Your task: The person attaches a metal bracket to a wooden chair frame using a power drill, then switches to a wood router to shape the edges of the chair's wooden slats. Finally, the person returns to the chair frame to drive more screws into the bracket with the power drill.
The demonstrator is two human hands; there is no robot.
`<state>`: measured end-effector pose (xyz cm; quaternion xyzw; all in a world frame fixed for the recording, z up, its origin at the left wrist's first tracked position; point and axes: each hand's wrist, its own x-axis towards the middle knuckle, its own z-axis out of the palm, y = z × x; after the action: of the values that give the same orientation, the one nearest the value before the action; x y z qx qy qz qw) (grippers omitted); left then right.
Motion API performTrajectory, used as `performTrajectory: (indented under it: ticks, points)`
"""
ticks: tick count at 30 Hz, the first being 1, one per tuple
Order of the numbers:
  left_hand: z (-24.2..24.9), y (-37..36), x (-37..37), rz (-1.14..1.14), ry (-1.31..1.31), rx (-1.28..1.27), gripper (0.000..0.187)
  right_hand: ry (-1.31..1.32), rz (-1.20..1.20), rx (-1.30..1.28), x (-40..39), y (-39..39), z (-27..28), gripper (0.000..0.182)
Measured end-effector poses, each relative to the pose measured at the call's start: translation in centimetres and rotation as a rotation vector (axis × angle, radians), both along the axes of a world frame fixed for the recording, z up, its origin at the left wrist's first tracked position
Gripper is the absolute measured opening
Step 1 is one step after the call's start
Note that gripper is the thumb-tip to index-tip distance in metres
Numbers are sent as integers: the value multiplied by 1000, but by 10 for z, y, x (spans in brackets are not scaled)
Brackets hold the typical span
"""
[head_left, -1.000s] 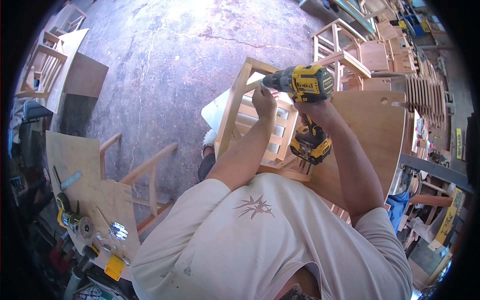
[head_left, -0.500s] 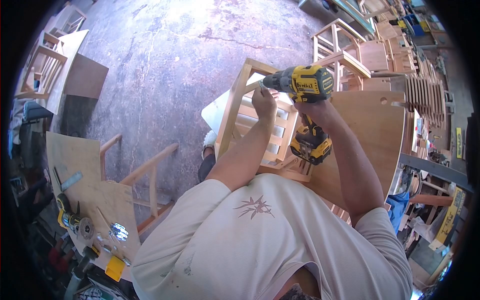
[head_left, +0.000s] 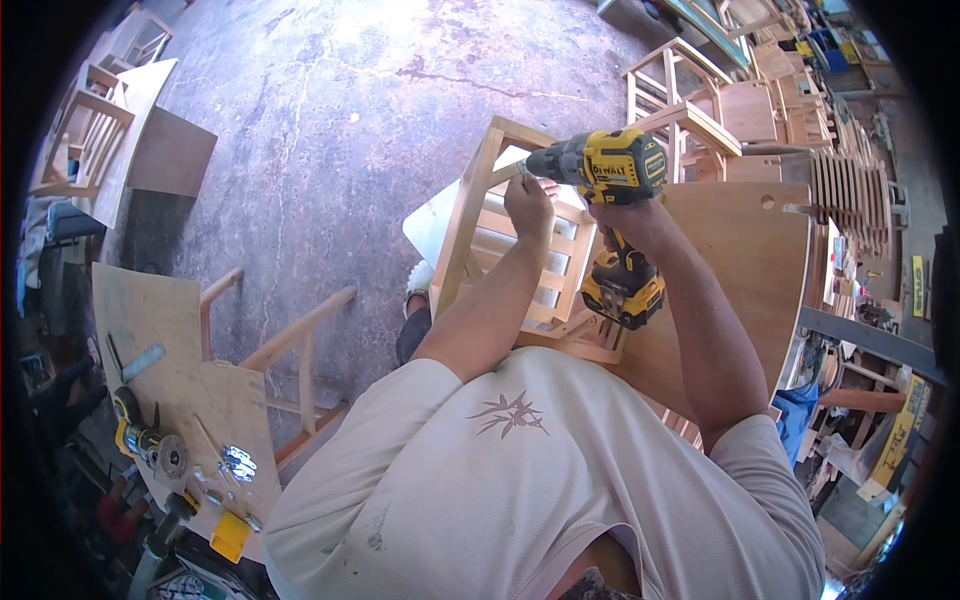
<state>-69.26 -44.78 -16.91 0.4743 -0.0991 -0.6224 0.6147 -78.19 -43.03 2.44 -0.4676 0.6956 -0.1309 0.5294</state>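
My right hand point(head_left: 632, 222) is wrapped round the grip of a yellow and black cordless drill point(head_left: 622, 168). The drill lies level, its chuck pointing left at the upper part of a wooden chair frame point(head_left: 468, 230). Close to the drill's tip, my left hand point(head_left: 530, 203) has its fingers pinched together against the frame. Whatever sits between those fingers is too small to make out; a small metallic glint shows there. Pale slats point(head_left: 520, 225) of the frame appear behind my left wrist. The drill's battery point(head_left: 622, 290) hangs below my right hand.
Right of the frame is a large wooden panel point(head_left: 735, 270). At lower left a plywood board point(head_left: 170, 350) carries an angle grinder point(head_left: 150, 440), loose hardware point(head_left: 238, 463) and a yellow box point(head_left: 230, 537). Wooden chairs point(head_left: 690, 100) and stacked parts point(head_left: 850, 200) line the right side.
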Motion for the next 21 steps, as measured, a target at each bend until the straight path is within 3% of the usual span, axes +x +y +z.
performTrajectory:
  ticks: [10,16,21]
  points:
    - [4,0,2,-15,-15,-16,27,118,-4,36,12,-15,16,19]
    - [4,-2,1,9,8,29,24,259,290,83,9,-50,25,18]
    - [-8,-2,-4,-30,-112,-6,26,366,378,88,25,-57,37,18]
